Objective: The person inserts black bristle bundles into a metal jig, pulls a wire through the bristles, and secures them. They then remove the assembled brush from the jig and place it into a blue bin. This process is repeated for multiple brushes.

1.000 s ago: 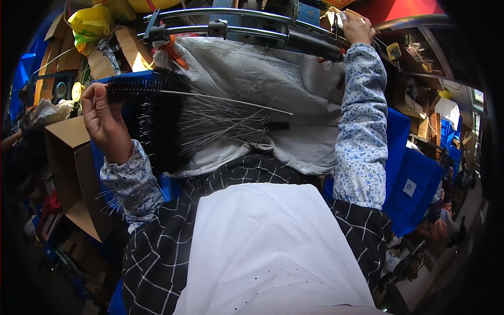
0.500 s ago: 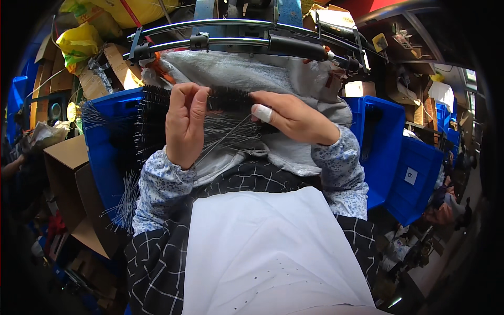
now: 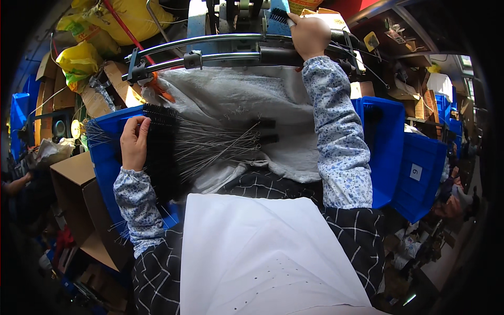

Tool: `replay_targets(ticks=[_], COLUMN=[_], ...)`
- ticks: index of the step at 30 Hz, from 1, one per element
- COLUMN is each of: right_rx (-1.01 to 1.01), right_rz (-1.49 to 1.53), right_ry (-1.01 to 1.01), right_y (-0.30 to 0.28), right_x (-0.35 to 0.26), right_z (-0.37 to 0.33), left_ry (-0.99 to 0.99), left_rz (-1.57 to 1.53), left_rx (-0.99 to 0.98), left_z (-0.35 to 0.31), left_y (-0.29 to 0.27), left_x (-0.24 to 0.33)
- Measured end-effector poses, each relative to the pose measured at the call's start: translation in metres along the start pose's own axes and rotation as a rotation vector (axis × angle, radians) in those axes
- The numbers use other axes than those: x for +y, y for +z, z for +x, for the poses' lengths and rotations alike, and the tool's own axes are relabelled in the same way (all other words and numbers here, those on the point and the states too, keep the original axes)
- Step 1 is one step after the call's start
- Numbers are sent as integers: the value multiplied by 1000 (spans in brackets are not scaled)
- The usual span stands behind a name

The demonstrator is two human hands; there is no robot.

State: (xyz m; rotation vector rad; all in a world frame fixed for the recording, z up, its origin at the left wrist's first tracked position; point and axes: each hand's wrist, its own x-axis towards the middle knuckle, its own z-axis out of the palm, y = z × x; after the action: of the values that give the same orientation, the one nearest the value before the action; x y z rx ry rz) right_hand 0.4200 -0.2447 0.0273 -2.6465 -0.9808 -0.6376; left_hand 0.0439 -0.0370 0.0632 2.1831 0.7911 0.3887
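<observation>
My right hand (image 3: 311,38) is raised at the far side, closed around a wire brush. That brush's black bristle end (image 3: 279,16) sticks out left of the fingers, beside a blue machine part. Its thin wire stem (image 3: 367,67) slants out to the right. My left hand (image 3: 135,144) is lower at the left, thumb and fingers pinched on black bristles at the edge of a brush pile (image 3: 165,152). Many wire stems (image 3: 215,144) with looped ends fan rightward from this pile over a grey-white cloth (image 3: 236,89). Two short dark strips (image 3: 268,124) lie by the loops.
Metal rails (image 3: 220,56) with black clamps cross the far side. A blue bin (image 3: 102,157) with more wires stands left, beside an open cardboard box (image 3: 79,173). More blue bins (image 3: 415,178) stand right. Yellow bags (image 3: 79,58) lie at far left.
My right hand has moved from the pile up and away to the machine, carrying one brush. My left hand has shifted left to the edge of the pile.
</observation>
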Motion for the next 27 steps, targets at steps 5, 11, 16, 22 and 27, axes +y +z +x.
replay_targets(ticks=[5,11,16,22,27], right_rx=[-30,-115,-64,9,-89], right_rz=[57,97,1,72,-79], right_ry=[-19,-11,-141,-92,133], right_y=[9,7,52,37,6], right_x=[3,6,18,21,23], right_z=[2,4,17,12,-9], left_ry=[-15,83,204,333,287], left_rz=[37,-71,-579,263,-225], left_rx=[60,459,764,989,982], left_z=[-3,-1,-12,-24,-26], left_y=[-1,-32,-72,-76,-68], left_x=[7,12,30,26,26])
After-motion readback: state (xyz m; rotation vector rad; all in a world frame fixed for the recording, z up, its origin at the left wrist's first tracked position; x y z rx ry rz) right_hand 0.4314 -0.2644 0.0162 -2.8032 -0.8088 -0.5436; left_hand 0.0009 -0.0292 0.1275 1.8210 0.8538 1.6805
